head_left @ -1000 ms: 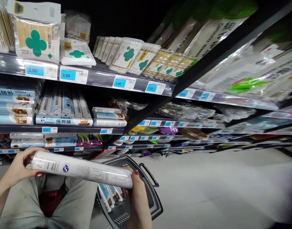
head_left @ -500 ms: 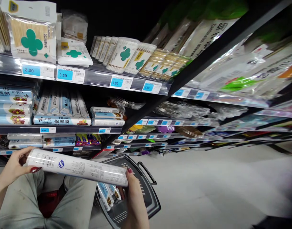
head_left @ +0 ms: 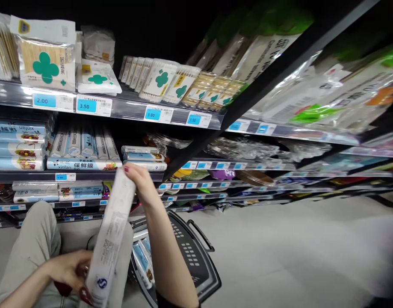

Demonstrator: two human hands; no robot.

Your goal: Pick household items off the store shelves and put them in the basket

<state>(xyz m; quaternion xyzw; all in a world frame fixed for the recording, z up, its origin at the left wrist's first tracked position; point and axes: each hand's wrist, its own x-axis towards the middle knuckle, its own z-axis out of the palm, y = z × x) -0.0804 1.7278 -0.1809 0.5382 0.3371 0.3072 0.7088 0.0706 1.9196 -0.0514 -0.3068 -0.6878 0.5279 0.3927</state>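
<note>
A long white roll of cling film [head_left: 110,239] with small print and a blue round mark is held between my two hands, tilted steeply. My right hand [head_left: 141,184] grips its far upper end, close to the lower shelf edge. At the near lower end, the fingers of my left hand [head_left: 72,273] are wrapped round the roll above my lap. A dark grey shopping basket [head_left: 204,278] stands on the floor to the right of my knee. Several blue-and-white rolls [head_left: 141,261] lie in it, partly hidden by my right forearm.
Shelves ahead carry stacked cling film rolls [head_left: 16,139], a row of upright-packed rolls [head_left: 84,141], cotton swab packs [head_left: 158,81] and a toothpick bag [head_left: 47,60]. A dark slanting shelf post [head_left: 215,132] divides the bays. Pale floor [head_left: 273,244] extends to the right.
The roll has swung from nearly level to steep. My right hand has moved up and left with its far end, while my left hand has moved down and right with the near end.
</note>
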